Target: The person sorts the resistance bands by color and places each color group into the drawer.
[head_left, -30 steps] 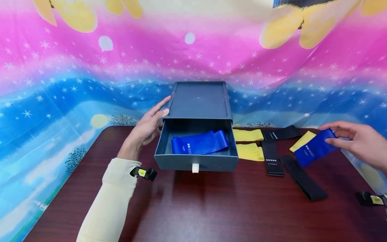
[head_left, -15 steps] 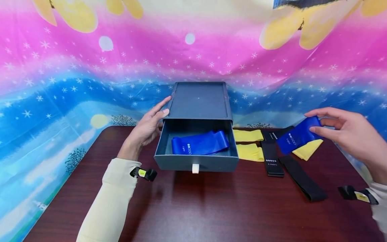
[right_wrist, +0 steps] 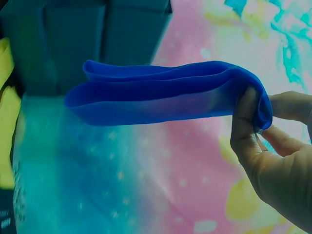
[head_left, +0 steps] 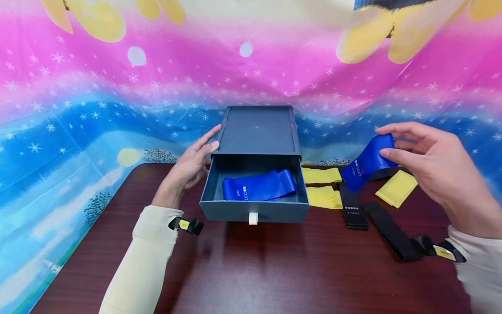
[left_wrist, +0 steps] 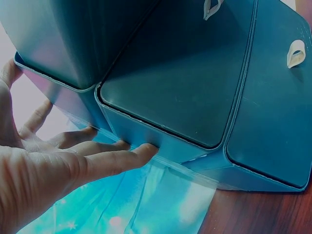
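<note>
My right hand [head_left: 435, 165] pinches a folded blue resistance band [head_left: 378, 152] between thumb and fingers, above the right side of the table. In the right wrist view, this band [right_wrist: 161, 109] hangs out in loose loops from the fingertips. A dark grey drawer unit [head_left: 256, 131] stands at the table's middle with its top drawer [head_left: 225, 210] pulled out. Another blue band [head_left: 260, 185], marked Light, lies inside that drawer. Against the unit's left side rests my left hand [head_left: 188, 168]; the left wrist view shows its fingers [left_wrist: 117, 163] extended along the casing.
Right of the unit lie yellow bands [head_left: 323, 197], black bands [head_left: 353, 205] and a folded yellow band [head_left: 397, 188]. A separate black band [head_left: 392, 231] lies nearer. Two lower drawers with white loop pulls [left_wrist: 296, 53] are closed. A patterned cloth [head_left: 255, 78] hangs behind the table.
My right hand has lifted the blue band and carried it left and up from beside the folded yellow band, which now shows fully. The left hand and the drawer have stayed put.
</note>
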